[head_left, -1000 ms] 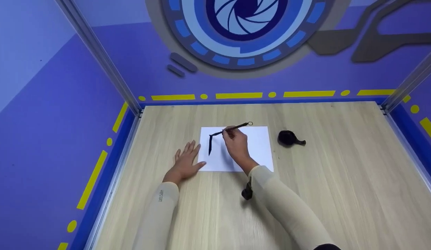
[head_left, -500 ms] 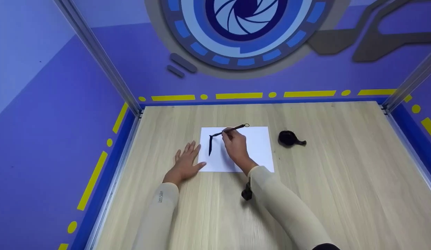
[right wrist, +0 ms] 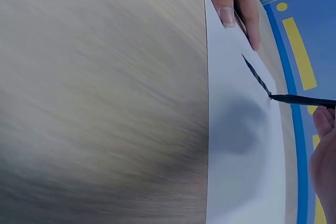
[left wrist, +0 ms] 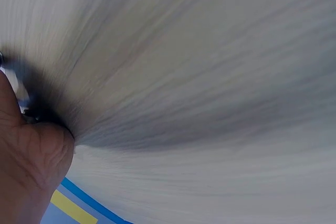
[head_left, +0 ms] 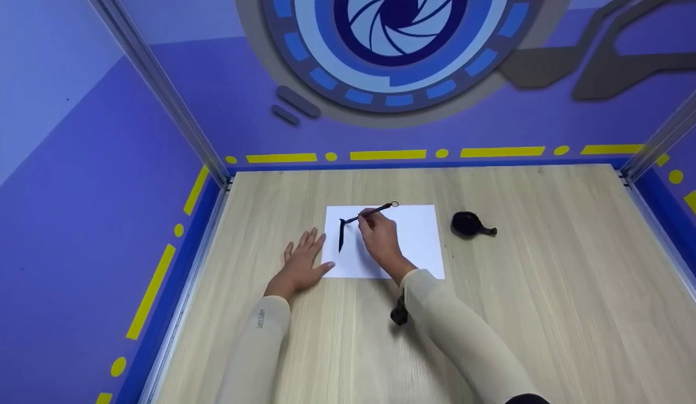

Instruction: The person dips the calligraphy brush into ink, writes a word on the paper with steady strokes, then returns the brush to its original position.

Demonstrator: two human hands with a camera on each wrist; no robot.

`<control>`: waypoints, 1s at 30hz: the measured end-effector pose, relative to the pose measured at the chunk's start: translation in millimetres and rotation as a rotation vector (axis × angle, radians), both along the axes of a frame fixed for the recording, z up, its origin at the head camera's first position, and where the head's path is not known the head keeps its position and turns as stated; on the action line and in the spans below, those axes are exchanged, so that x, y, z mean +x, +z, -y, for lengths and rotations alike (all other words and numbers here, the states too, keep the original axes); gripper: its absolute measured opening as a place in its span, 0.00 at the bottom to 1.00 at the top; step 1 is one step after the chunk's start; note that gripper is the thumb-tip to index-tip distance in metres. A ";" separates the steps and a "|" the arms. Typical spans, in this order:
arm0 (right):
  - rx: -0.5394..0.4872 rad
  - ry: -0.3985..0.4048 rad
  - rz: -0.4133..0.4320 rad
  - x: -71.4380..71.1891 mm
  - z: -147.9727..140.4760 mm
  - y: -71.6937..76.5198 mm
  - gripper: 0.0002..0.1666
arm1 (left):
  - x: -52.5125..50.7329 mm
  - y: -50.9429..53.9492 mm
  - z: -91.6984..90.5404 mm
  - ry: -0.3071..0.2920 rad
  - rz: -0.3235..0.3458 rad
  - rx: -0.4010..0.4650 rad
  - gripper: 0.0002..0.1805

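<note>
A white sheet of paper (head_left: 418, 241) lies on the wooden table. My right hand (head_left: 380, 238) pinches a dark brush (head_left: 376, 211) with a small ring at its far end. Its tip touches the paper at the top of a black stroke (head_left: 341, 235) that tapers downward, near the sheet's left side. In the right wrist view the brush tip (right wrist: 281, 98) meets the end of that stroke. My left hand (head_left: 300, 266) lies flat with spread fingers at the paper's left edge, its thumb on the lower left corner. Only the heel of that hand (left wrist: 39, 153) shows clearly in the left wrist view.
A small black dish with a handle (head_left: 466, 224) stands to the right of the paper. Purple panels with yellow marks (head_left: 387, 154) wall the table (head_left: 527, 292) at the back and both sides. A dark device (head_left: 399, 314) hangs under my right wrist.
The brush's ring end has dipped slightly down and left while its tip stays at the stroke's top. My left hand keeps its place, and the black stroke looks the same.
</note>
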State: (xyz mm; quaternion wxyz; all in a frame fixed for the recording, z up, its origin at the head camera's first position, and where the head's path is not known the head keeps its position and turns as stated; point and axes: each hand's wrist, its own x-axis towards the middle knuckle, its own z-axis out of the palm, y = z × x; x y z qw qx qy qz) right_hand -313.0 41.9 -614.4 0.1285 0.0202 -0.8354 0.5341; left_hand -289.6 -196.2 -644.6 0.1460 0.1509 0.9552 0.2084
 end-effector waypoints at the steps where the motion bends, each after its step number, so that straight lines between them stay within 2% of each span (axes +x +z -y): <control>1: 0.001 0.004 0.005 0.1 0.0 0.3 0.13 | 0.4 0.0 0.0 0.001 0.000 0.000 0.45; 8: 0.035 0.020 0.041 1.4 -0.5 -0.9 0.13 | 2.2 -0.8 -0.5 0.005 -0.002 0.002 0.46; 15: 0.037 0.029 -0.018 0.0 -1.7 -3.0 0.12 | -0.6 -0.1 1.0 -0.014 -0.017 0.016 0.46; 23: 0.127 0.090 -0.081 4.4 -2.8 4.7 0.07 | 2.4 4.6 -0.4 -0.008 -0.014 0.005 0.45; 30: 0.145 0.109 -0.084 6.8 -5.0 5.5 0.04 | 2.7 3.4 -0.4 -0.009 -0.018 0.000 0.45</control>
